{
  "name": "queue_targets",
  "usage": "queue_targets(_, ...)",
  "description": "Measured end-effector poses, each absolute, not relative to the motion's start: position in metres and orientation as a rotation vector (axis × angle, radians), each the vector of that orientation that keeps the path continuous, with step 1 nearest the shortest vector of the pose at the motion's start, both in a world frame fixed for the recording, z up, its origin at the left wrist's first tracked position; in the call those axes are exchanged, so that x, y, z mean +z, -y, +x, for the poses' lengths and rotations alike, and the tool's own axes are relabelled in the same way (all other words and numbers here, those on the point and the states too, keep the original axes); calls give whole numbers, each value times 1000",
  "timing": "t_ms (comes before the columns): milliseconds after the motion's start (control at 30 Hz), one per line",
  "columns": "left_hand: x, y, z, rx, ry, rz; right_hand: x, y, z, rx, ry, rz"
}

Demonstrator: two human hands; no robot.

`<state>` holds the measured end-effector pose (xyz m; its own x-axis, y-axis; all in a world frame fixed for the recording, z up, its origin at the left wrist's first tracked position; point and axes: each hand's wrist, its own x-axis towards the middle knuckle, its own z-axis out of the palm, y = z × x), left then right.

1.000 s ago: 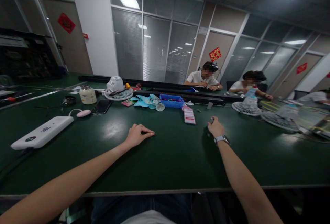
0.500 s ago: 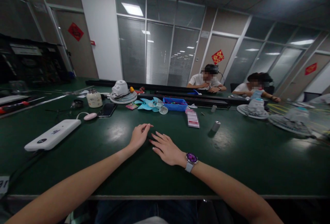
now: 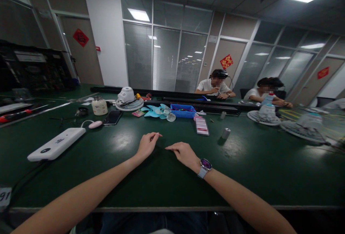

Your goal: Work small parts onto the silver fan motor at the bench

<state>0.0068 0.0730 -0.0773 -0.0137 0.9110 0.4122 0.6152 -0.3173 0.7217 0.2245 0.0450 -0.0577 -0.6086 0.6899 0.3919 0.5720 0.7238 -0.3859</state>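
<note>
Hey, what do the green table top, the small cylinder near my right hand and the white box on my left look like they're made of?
Table top: likely a rubber or vinyl mat, since it shows soft, semi-gloss reflections of the lights. Small cylinder: probably metal, silvery grey with a dull sheen, though it is too small to be sure. White box: apparently smooth moulded plastic, with rounded corners and a printed mark.

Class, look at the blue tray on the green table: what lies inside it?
The blue tray holds small colourful pieces above its rim, too small to identify. Its front wall hides whatever lies deeper.
</note>
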Motion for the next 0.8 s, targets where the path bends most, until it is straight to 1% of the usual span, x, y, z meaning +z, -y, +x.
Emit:
queue_targets(67, -77, -73, 6, 1228, -1597, 1954, -48, -58, 250, 205, 2298, -1062)
queue_targets(233, -75, -72, 6, 1196, -1596, 1968, -24, -99, 351, -267, 1707, -1486)
queue_targets(300, -74, -71, 7, 1188, -1605, 1968, -22, -109, 387, -378, 1558, -1624)
queue_targets(467, -73, -70, 6, 1180, -1605, 1965, -34, -120, 430, -414, 1508, -1840)
queue_targets(800, -73, -69, 7, 1171, -1598, 1965, -46, -126, 439, -421, 1498, -1871)
